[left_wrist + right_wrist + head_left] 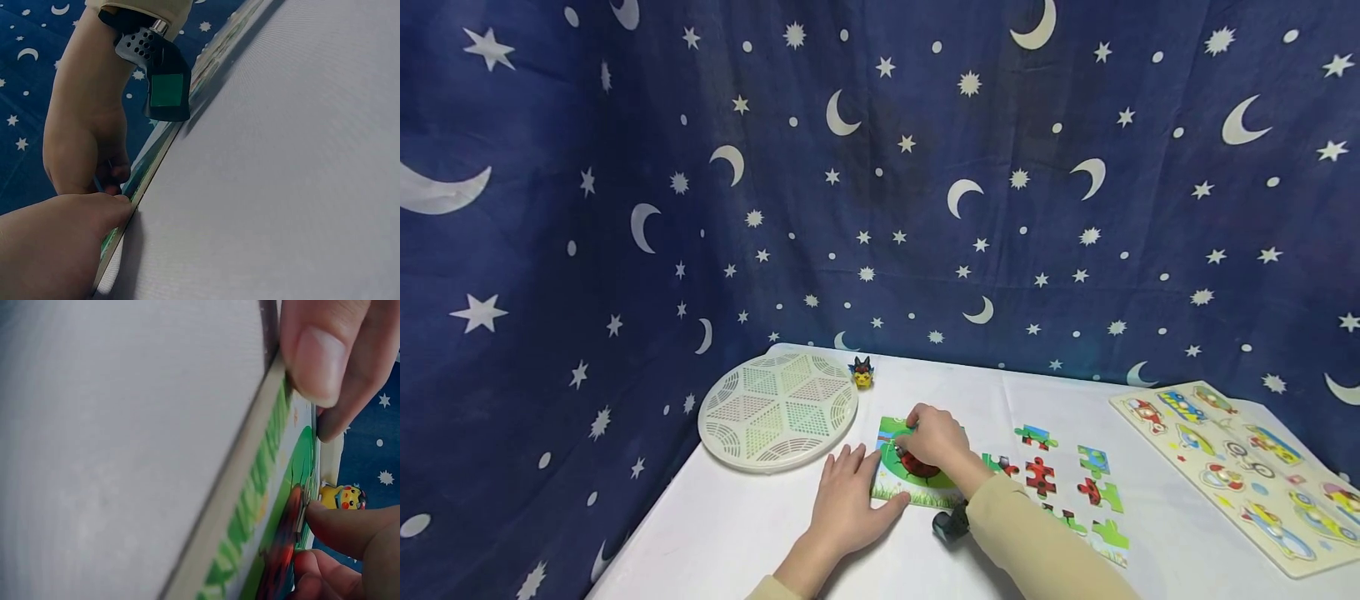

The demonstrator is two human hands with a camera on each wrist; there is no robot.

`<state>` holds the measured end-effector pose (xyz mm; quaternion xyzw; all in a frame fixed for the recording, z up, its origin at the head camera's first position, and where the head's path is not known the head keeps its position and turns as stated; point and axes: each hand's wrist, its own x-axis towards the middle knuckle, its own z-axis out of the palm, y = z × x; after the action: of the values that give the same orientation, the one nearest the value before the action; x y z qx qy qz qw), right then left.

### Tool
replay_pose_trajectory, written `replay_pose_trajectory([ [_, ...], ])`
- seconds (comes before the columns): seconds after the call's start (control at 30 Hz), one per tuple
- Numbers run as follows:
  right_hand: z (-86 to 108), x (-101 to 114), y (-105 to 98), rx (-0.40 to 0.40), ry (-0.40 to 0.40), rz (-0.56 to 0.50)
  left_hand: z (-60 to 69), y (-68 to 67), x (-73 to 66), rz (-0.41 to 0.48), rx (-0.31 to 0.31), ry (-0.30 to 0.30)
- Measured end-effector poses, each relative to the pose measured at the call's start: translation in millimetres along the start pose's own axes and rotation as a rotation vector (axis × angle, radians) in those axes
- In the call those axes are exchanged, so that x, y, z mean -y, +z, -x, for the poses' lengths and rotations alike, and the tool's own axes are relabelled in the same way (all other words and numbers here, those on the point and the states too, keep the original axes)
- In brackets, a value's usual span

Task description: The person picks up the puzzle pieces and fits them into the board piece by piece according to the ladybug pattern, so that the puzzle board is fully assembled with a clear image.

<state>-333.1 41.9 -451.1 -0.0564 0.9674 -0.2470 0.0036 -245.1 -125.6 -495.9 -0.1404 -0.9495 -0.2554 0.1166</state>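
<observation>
A ladybug jigsaw board lies on the white table in the head view. My left hand rests at its lower left corner, fingers extended along the left side, thumb by the near edge. In the right wrist view that thumb presses on the board's corner. My right hand is over the upper middle of the picture. Between its thumb and fingers, the right wrist view shows a puzzle piece pinched and slightly tilted up. The hand hides part of the ladybug.
Loose puzzle pieces are spread right of the board. A wooden peg puzzle lies far right. At the left is a round patterned tray, with a small yellow figure beside it. A dark starry curtain hangs behind.
</observation>
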Motion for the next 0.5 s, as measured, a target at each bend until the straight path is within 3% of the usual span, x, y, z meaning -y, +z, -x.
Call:
replay_pose_trajectory([
  [0.23, 1.7, -4, -2, -0.016, 0.020, -0.019, -1.4, 1.2, -1.7, 0.011, 0.003, 0.009],
  [0.5, 13.9, -18, -10, -0.057, -0.034, -0.131, 1.1, 0.0, 0.0, 0.007, -0.010, -0.016],
])
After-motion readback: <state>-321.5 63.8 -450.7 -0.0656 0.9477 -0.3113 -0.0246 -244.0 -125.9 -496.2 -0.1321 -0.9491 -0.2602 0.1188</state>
